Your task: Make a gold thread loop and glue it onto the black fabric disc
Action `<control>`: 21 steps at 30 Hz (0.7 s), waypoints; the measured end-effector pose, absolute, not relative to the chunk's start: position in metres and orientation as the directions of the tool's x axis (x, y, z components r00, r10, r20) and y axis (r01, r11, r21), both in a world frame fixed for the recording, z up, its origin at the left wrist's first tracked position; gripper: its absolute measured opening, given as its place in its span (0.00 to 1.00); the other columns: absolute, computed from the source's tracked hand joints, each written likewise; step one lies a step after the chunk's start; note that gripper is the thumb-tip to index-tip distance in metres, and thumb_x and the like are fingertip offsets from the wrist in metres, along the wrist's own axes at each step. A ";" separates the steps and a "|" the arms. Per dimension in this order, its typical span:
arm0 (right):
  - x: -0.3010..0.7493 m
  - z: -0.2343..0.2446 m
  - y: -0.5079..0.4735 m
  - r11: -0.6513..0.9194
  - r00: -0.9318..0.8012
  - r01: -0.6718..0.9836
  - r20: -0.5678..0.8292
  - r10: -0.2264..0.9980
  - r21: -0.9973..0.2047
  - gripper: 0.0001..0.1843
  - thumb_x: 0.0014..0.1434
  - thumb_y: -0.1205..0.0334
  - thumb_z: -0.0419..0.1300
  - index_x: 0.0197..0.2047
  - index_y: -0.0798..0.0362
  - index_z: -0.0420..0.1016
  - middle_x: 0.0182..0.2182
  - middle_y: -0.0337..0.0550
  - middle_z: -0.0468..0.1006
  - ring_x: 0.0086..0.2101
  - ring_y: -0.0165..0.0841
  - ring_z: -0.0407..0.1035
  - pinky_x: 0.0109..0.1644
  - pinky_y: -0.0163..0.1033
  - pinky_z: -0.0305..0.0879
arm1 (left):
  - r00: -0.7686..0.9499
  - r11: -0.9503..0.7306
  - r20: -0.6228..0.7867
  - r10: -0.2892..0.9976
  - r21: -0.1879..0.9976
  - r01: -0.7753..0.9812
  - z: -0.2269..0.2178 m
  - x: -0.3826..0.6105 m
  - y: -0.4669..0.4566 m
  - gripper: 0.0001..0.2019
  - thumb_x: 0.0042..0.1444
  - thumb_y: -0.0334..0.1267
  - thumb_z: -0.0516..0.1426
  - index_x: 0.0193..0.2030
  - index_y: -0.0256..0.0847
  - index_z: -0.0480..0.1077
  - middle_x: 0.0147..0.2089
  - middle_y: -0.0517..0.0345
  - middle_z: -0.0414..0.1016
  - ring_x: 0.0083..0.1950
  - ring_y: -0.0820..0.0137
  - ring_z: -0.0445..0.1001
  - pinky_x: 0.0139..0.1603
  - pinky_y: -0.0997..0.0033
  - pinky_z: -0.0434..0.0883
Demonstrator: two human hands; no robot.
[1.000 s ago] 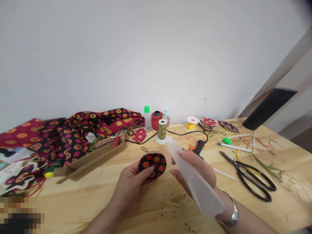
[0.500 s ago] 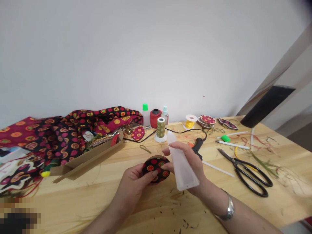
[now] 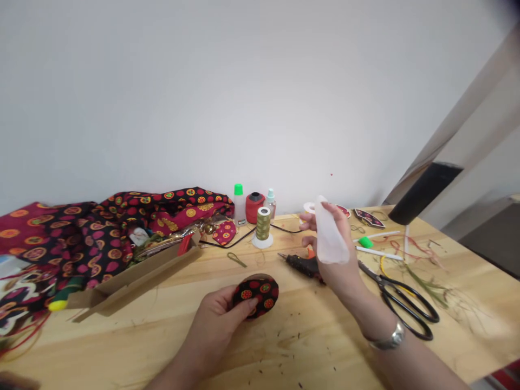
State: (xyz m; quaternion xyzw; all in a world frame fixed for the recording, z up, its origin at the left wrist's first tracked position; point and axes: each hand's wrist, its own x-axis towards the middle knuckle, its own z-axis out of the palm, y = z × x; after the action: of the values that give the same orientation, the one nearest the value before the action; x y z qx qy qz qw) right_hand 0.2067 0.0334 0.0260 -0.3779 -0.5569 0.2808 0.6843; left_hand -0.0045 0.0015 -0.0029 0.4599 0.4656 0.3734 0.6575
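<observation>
My left hand pinches a round fabric-covered disc, black with red and orange flower prints, thumb on its front face. A brownish rim shows along the top of the disc. My right hand is raised to the right, apart from the disc, with a tapered translucent white plastic piece held against it. Its fingers are curled, and how they grip the piece is partly hidden. Just left of and below that hand lies a black glue gun, its rear hidden behind the hand.
Black-handled scissors lie at right, near a green cap. A gold thread spool, a red thread cone and bottles stand along the wall. Printed cloth and a cardboard tray occupy the left.
My right hand has left the disc and moved up and right with the white plastic piece. The glue gun's nozzle has come into view. My left hand still holds the disc.
</observation>
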 end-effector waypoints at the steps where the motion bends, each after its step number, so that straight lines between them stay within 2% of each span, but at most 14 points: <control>1: 0.213 0.031 0.036 0.530 0.196 0.035 0.525 0.828 -0.848 0.31 0.54 0.66 0.56 0.59 0.43 0.52 0.46 0.48 0.70 0.37 0.33 0.71 0.30 0.35 0.71 | 0.288 0.297 -0.268 0.920 0.953 -0.063 -0.004 -0.005 0.002 0.14 0.43 0.39 0.64 0.38 0.38 0.79 0.39 0.53 0.82 0.41 0.61 0.78 0.47 0.65 0.72; 3: 0.226 0.038 0.042 0.472 0.106 0.029 0.473 0.875 -0.881 0.38 0.51 0.67 0.59 0.62 0.42 0.49 0.49 0.48 0.68 0.39 0.33 0.70 0.33 0.37 0.71 | 0.286 0.298 -0.268 0.920 0.952 -0.067 -0.005 -0.005 0.003 0.14 0.42 0.40 0.64 0.38 0.38 0.79 0.38 0.53 0.82 0.41 0.61 0.78 0.47 0.65 0.72; 5: 0.237 0.044 0.049 0.428 -0.005 -0.011 0.428 0.904 -0.904 0.41 0.49 0.66 0.60 0.63 0.42 0.49 0.49 0.47 0.68 0.41 0.35 0.70 0.36 0.39 0.72 | 0.289 0.305 -0.270 0.918 0.949 -0.085 -0.005 -0.004 0.003 0.15 0.42 0.40 0.64 0.38 0.39 0.79 0.38 0.54 0.82 0.41 0.61 0.78 0.46 0.65 0.72; 7: 0.246 0.049 0.059 0.393 -0.063 -0.056 0.396 0.916 -0.918 0.37 0.49 0.63 0.59 0.62 0.43 0.53 0.47 0.47 0.70 0.41 0.36 0.70 0.37 0.41 0.71 | 0.291 0.315 -0.274 0.917 0.943 -0.103 -0.004 -0.004 0.004 0.15 0.42 0.40 0.65 0.39 0.39 0.79 0.38 0.54 0.82 0.40 0.62 0.78 0.46 0.66 0.73; 9: 0.249 0.051 0.071 0.372 -0.010 -0.025 0.372 0.928 -0.928 0.31 0.52 0.60 0.58 0.60 0.44 0.58 0.43 0.46 0.72 0.37 0.34 0.70 0.36 0.41 0.71 | 0.285 0.322 -0.279 0.917 0.939 -0.118 -0.004 -0.004 0.004 0.15 0.41 0.40 0.65 0.38 0.40 0.79 0.38 0.53 0.82 0.39 0.63 0.78 0.45 0.67 0.73; 11: 0.249 0.051 0.085 0.368 0.106 0.114 0.379 0.919 -0.923 0.28 0.53 0.59 0.58 0.58 0.48 0.61 0.35 0.42 0.72 0.29 0.31 0.69 0.33 0.40 0.70 | 0.282 0.325 -0.279 0.918 0.936 -0.133 -0.004 -0.004 0.004 0.15 0.40 0.40 0.66 0.37 0.40 0.79 0.37 0.54 0.82 0.38 0.63 0.78 0.44 0.68 0.73; 13: 0.247 0.047 0.099 0.368 0.169 0.373 0.453 0.875 -0.852 0.23 0.54 0.60 0.57 0.54 0.52 0.66 0.28 0.39 0.70 0.24 0.29 0.66 0.31 0.39 0.69 | 0.277 0.332 -0.284 0.918 0.932 -0.144 -0.004 -0.004 0.004 0.14 0.40 0.40 0.66 0.37 0.40 0.79 0.37 0.54 0.82 0.38 0.64 0.78 0.43 0.68 0.73; 15: 0.244 0.040 0.112 0.361 0.142 0.622 0.554 0.821 -0.695 0.18 0.55 0.63 0.54 0.50 0.53 0.70 0.30 0.41 0.68 0.26 0.30 0.65 0.32 0.40 0.68 | 0.276 0.330 -0.283 0.919 0.933 -0.143 -0.004 -0.005 0.004 0.14 0.40 0.40 0.66 0.37 0.40 0.79 0.37 0.54 0.82 0.38 0.64 0.78 0.43 0.68 0.73; 16: 0.242 0.036 0.118 0.356 0.116 0.694 0.586 0.802 -0.625 0.16 0.55 0.65 0.54 0.48 0.52 0.72 0.32 0.43 0.68 0.28 0.31 0.65 0.35 0.41 0.68 | 0.274 0.327 -0.280 0.920 0.934 -0.141 -0.004 -0.005 0.004 0.14 0.41 0.40 0.66 0.37 0.40 0.79 0.37 0.54 0.82 0.38 0.64 0.78 0.44 0.68 0.73; 18: 0.239 0.027 0.127 0.348 0.073 0.760 0.604 0.794 -0.549 0.16 0.55 0.68 0.53 0.45 0.52 0.75 0.36 0.45 0.66 0.31 0.32 0.65 0.40 0.43 0.67 | 0.273 0.323 -0.277 0.921 0.936 -0.139 -0.004 -0.005 0.005 0.14 0.41 0.40 0.66 0.37 0.40 0.79 0.37 0.55 0.82 0.38 0.64 0.78 0.44 0.69 0.73; 21: 0.233 0.013 0.135 0.314 0.031 0.808 0.569 0.822 -0.498 0.17 0.54 0.71 0.53 0.44 0.52 0.76 0.35 0.46 0.66 0.31 0.34 0.65 0.42 0.44 0.65 | 0.266 0.323 -0.277 0.923 0.935 -0.149 -0.003 -0.006 0.005 0.14 0.40 0.40 0.66 0.37 0.41 0.79 0.37 0.55 0.82 0.38 0.65 0.78 0.43 0.69 0.73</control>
State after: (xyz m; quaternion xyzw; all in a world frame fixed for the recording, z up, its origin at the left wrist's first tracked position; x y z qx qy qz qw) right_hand 0.2335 0.1347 0.0133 -0.5857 -0.6960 0.0081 0.4154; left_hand -0.0060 0.0052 -0.0031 0.4240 0.4565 0.3983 0.6732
